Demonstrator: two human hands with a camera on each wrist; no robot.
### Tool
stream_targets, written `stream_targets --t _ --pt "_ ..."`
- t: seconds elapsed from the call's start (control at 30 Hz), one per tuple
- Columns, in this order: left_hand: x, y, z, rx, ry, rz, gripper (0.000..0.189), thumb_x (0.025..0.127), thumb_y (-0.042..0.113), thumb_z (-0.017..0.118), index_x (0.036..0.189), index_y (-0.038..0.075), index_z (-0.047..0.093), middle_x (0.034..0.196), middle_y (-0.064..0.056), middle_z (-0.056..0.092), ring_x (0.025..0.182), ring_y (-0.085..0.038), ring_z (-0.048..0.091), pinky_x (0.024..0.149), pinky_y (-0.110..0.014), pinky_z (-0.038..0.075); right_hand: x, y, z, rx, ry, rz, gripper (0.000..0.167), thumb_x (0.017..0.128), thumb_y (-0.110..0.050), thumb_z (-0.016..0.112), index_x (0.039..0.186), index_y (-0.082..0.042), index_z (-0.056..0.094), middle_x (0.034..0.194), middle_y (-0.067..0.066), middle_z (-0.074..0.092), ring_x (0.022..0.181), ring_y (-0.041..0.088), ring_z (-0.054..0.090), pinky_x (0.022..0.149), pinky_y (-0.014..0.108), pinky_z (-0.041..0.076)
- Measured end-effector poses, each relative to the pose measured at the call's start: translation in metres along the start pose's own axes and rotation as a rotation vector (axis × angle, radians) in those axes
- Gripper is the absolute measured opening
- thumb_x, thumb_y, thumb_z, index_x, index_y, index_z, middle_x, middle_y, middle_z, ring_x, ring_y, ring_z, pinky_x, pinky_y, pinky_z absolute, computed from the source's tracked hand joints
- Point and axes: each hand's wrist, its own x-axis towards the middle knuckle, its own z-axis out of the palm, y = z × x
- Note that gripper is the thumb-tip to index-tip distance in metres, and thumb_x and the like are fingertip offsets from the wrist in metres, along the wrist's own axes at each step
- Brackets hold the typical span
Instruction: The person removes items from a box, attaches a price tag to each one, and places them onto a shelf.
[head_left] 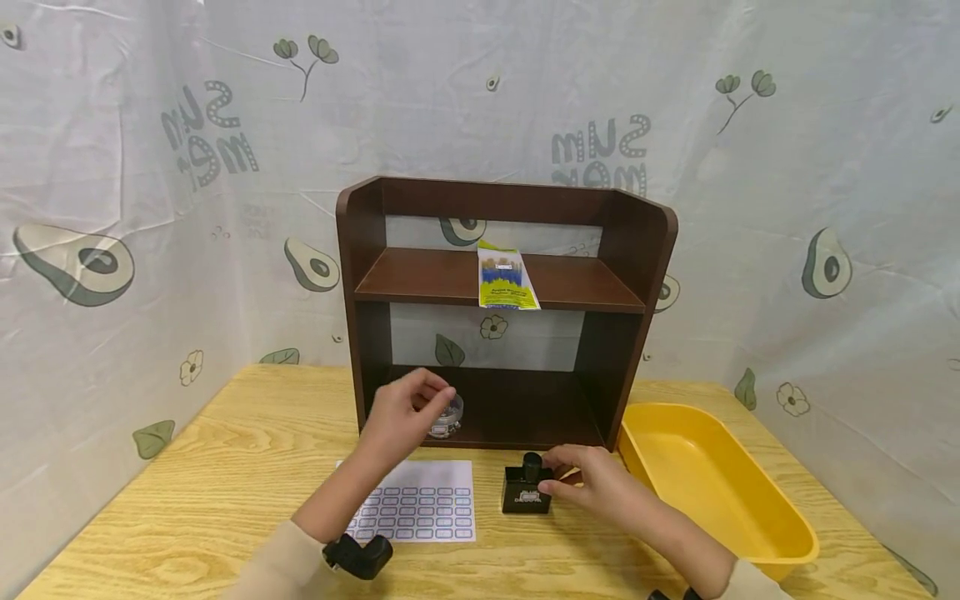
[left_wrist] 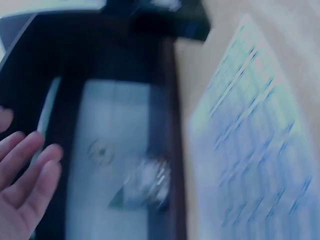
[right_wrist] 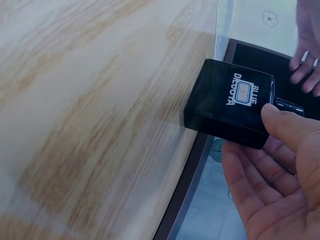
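Observation:
A black perfume bottle with a dark cap stands upright on the table in front of the shelf. My right hand pinches its upper right side, thumb in front and fingers behind. In the right wrist view the perfume bottle shows white lettering and a small blue-framed label sticker. My left hand hovers before the lower shelf with loosely bent fingers and nothing in them. Just beyond its fingertips sits a small clear round container, partly hidden by the hand. A sheet of label stickers lies below the left hand.
The dark brown two-tier shelf stands at the table's back. A yellow and blue packet overhangs its upper board's front edge. At the right is a yellow tray. A patterned curtain surrounds the table.

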Motion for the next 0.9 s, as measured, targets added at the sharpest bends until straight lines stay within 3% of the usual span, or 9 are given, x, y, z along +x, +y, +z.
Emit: stream_targets --t 0.2,0.3,0.4,0.53,0.77,0.83,0.9 --pt "0.013 -0.011 -0.04 0.084 0.358 0.017 0.012 0.096 0.011 0.075 0.101 0.002 0.069 0.082 -0.012 0.068 0.074 -0.019 0.059 0.066 -0.013 0.045 -0.001 0.001 0.001 0.007 0.003 0.003 0.033 0.096 -0.025 0.076 0.12 -0.001 0.072 0.115 0.013 0.077 0.096 0.022 0.074 0.083 0.034 0.064" --pt "0.017 -0.021 -0.052 0.118 0.467 0.018 0.018 0.096 0.01 0.075 0.106 -0.002 0.065 0.087 -0.017 0.061 0.077 -0.025 0.056 0.069 -0.012 0.039 -0.001 0.001 0.001 0.015 -0.001 0.007 0.034 0.096 -0.025 0.076 0.12 -0.002 0.072 0.116 0.013 0.077 0.097 0.022 0.074 0.083 0.034 0.064" --pt "0.022 -0.036 -0.059 0.13 0.528 0.001 0.028 0.095 0.012 0.075 0.114 -0.004 0.061 0.098 -0.02 0.058 0.083 -0.033 0.056 0.076 -0.02 0.04 -0.002 0.001 0.001 0.02 -0.002 0.012 0.033 0.097 -0.026 0.075 0.12 -0.003 0.072 0.116 0.013 0.076 0.098 0.023 0.073 0.083 0.034 0.064" --pt "0.025 -0.045 -0.063 0.116 0.533 -0.055 0.038 0.096 0.013 0.075 0.124 -0.005 0.057 0.112 -0.024 0.059 0.092 -0.041 0.058 0.08 -0.032 0.041 -0.001 0.001 0.001 0.018 -0.003 0.014 0.034 0.097 -0.027 0.075 0.121 -0.003 0.072 0.117 0.012 0.076 0.1 0.024 0.073 0.084 0.035 0.064" --pt "0.029 -0.05 -0.068 0.072 0.427 -0.132 0.042 0.098 0.013 0.073 0.135 -0.002 0.061 0.127 -0.025 0.07 0.111 -0.04 0.072 0.089 -0.038 0.062 -0.002 0.002 0.002 0.03 0.007 0.007 0.032 0.097 -0.026 0.075 0.119 -0.004 0.071 0.117 0.013 0.076 0.1 0.024 0.073 0.082 0.032 0.064" --pt "0.031 -0.051 -0.067 0.053 0.407 -0.131 0.041 0.098 0.013 0.072 0.135 0.0 0.063 0.127 -0.024 0.072 0.113 -0.04 0.073 0.088 -0.032 0.063 -0.002 0.002 0.003 0.034 0.006 0.007 0.032 0.097 -0.026 0.076 0.12 -0.004 0.071 0.117 0.013 0.075 0.101 0.025 0.072 0.082 0.032 0.064" --pt "0.032 -0.053 -0.068 0.049 0.394 -0.127 0.039 0.098 0.013 0.072 0.135 0.001 0.065 0.126 -0.024 0.073 0.114 -0.04 0.073 0.084 -0.017 0.058 -0.003 0.003 0.004 0.037 0.004 0.009 0.033 0.097 -0.026 0.076 0.12 -0.004 0.07 0.119 0.013 0.075 0.102 0.026 0.072 0.082 0.033 0.064"
